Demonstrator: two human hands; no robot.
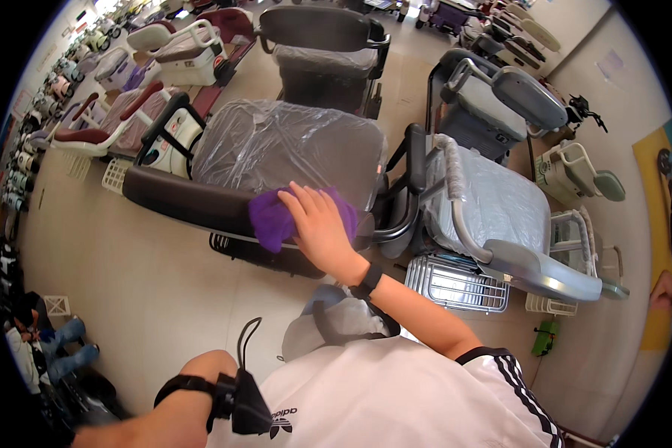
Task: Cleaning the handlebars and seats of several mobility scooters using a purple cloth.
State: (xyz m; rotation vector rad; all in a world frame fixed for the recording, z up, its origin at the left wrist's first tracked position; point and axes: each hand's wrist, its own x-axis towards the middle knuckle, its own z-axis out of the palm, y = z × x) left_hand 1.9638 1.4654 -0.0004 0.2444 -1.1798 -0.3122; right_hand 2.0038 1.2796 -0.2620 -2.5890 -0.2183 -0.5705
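Observation:
A purple cloth (274,222) is bunched under my right hand (317,224), which presses it against the top of a dark brown backrest (194,203). The fingers bend over the cloth, and a black band circles that wrist. Beyond the backrest lies a wide seat (291,145) under clear, wrinkled plastic film, with a black armrest (417,158) at its right. At the lower left, my left arm (190,381) carries a black strap and a black device with a cord loop. My left hand is smeared and partly cut off by the lower edge, so its fingers cannot be made out.
A grey film-covered seat (489,196) with a silver wire basket (459,284) stands close at the right. Another dark seat (317,41) is straight ahead. More scooters (116,119) line the left. A person (60,347) is at the lower left. A green object (545,338) lies at the right.

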